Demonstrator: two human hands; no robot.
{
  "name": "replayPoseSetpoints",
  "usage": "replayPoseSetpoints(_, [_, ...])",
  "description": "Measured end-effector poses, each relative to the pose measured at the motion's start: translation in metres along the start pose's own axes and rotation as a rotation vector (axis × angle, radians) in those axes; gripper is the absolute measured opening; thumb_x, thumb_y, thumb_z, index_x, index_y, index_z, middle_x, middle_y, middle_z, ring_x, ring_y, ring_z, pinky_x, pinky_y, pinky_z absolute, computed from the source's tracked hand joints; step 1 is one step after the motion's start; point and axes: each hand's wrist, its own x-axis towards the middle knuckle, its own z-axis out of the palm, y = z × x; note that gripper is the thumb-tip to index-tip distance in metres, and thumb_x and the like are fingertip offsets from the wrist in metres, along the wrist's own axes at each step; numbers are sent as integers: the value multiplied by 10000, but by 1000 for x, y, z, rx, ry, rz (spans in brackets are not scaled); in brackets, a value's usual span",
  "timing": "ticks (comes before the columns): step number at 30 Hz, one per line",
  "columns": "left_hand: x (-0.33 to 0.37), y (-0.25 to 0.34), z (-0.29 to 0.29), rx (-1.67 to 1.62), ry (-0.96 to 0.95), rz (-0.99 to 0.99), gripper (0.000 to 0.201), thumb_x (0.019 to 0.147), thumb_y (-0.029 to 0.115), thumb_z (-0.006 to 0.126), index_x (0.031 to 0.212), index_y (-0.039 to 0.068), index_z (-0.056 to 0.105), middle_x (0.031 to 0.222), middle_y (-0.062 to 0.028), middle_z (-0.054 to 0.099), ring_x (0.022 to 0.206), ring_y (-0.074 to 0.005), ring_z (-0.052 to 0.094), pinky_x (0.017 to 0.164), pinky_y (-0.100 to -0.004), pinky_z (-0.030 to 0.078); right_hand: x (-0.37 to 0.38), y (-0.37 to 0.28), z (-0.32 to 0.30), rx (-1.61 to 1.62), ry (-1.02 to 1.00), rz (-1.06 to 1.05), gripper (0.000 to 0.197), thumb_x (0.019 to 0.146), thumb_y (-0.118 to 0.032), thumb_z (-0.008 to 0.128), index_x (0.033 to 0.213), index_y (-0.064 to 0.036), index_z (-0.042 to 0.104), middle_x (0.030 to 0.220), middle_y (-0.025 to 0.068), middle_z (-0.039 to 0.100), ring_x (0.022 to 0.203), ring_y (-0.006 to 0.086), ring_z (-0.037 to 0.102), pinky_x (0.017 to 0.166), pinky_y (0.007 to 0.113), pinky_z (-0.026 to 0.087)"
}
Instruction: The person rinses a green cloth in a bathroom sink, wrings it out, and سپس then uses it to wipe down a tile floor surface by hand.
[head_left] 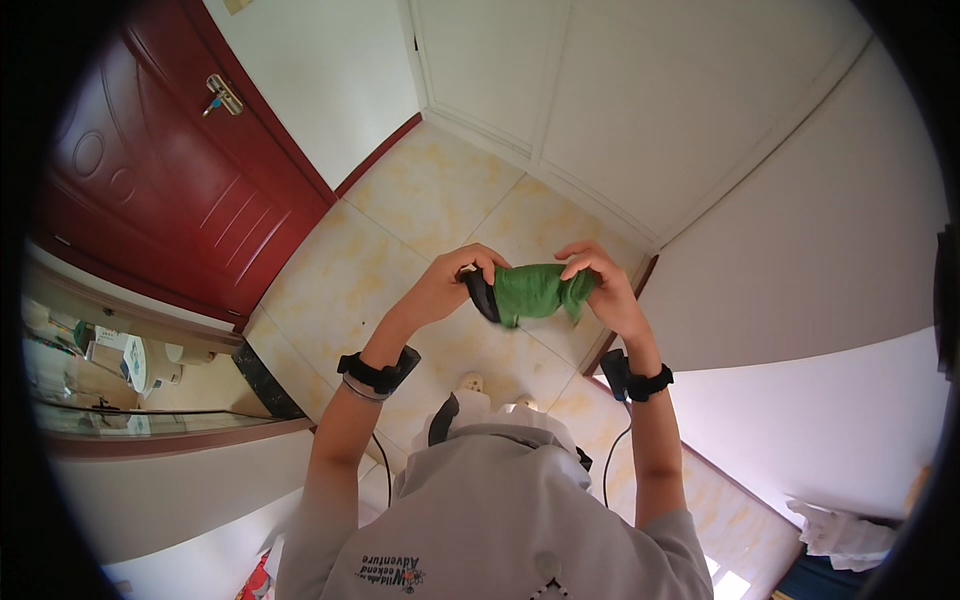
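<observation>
Between my two hands a soft, creased green cloth (530,290) is stretched out in front of me, above the floor. Fingers of my left hand (455,275) are closed at its left end, where a dark, smooth-looking piece (483,297) hangs down; what that piece is, I cannot tell. My right hand (607,288) pinches the gathered right end, and a loose corner droops below it. Both forearms reach forward with black straps round the wrists, the left strap (378,374) and the right strap (648,384) each carrying a small dark device.
A red door (190,170) with a metal handle (224,95) and key stands at the left. White panels (600,90) line the far side, and a pale curved surface (800,250) rises at the right. Below lies the tiled floor (410,190). White fabric (845,535) lies at lower right.
</observation>
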Motion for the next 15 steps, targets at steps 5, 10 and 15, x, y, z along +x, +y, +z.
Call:
replayPoseSetpoints(5, [3,11,9,173,-37,96,254,743,-145,504,883,62,552,929,-37,515,907,-162,530,793,-282,433,-1,-2,-5,28,3,1,453,633,248,381,910,-52,577,1085,84,502,1021,218,495,799,292,419])
replayPoseSetpoints(10, [-1,10,9,36,-58,59,284,734,-141,529,934,56,577,934,-33,503,914,-158,518,847,-282,418,-3,0,-7,22,3,-27,420,652,236,434,915,-58,577,1037,68,492,981,194,495,773,273,416])
replayPoseSetpoints(15, [-6,17,5,68,-12,42,366,730,-173,479,956,65,642,894,-22,436,834,-145,446,754,-272,406,-12,-4,-21,75,-28,-10,359,667,209,483,900,-52,560,952,48,469,914,170,484,745,262,409])
